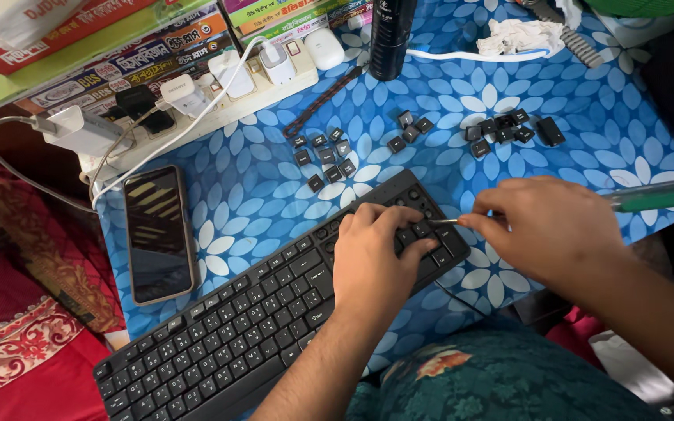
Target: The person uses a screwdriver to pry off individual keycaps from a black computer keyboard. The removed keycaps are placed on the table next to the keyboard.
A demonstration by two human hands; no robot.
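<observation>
Nearest, the black plastic full-size keyboard point(274, 312) lies slanted across the blue cloth-covered table with white flower print point(259, 187), its left end near and its right end farther. The left hand point(372, 253) lies flat on the keyboard's right end, fingers together and pressing down on the keys. The right hand point(548, 226) is pinched shut on a thin metal tool point(444, 221) whose tip meets the keys by the left fingertips (the handle is hidden in the fist). Empty round sockets show at that far right corner, so some caps are already off, while the long run of keys to the left looks fully capped. Left of the keyboard rests a dark-screened smartphone point(159, 232). Farther back, loose black keycaps point(327, 156) lie in one cluster at centre and another cluster of loose keycaps point(509, 129) to the right. Farthest, a white power strip crowded with chargers point(196, 101) sits against stacked books point(118, 54)
</observation>
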